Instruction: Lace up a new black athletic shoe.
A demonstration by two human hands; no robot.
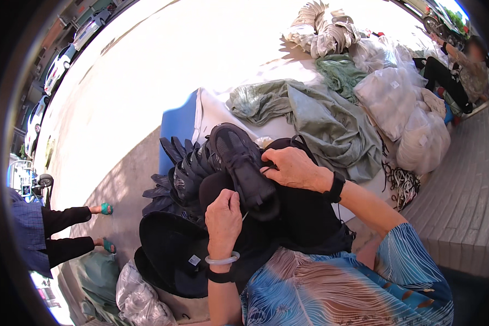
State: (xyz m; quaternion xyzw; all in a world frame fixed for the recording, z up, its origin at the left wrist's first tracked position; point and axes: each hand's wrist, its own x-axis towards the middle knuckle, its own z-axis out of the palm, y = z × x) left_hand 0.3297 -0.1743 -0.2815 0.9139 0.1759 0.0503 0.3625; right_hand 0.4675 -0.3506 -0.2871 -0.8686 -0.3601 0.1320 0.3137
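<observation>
A black shoe (239,163) with a mesh toe lies on my lap, its toe pointing away from me. My right hand (296,169) is beside its right side, finger and thumb pinched on a dark shoelace (265,169). On the left, near the heel opening, my left hand (224,218) is closed in a pinch against the shoe. What its fingers hold is hidden, though a thin pale strand shows close by. Just left of the shoe, several nested black shoe uppers (189,173) lie in a curved row.
A black hat (165,244) lies by my left forearm. Ahead are a grey-green cloth (331,125), full white plastic bags (388,100) and a coil of pale shoe uppers (323,32). Loose laces (403,187) lie to the right. One person stands at left; another sits at far right.
</observation>
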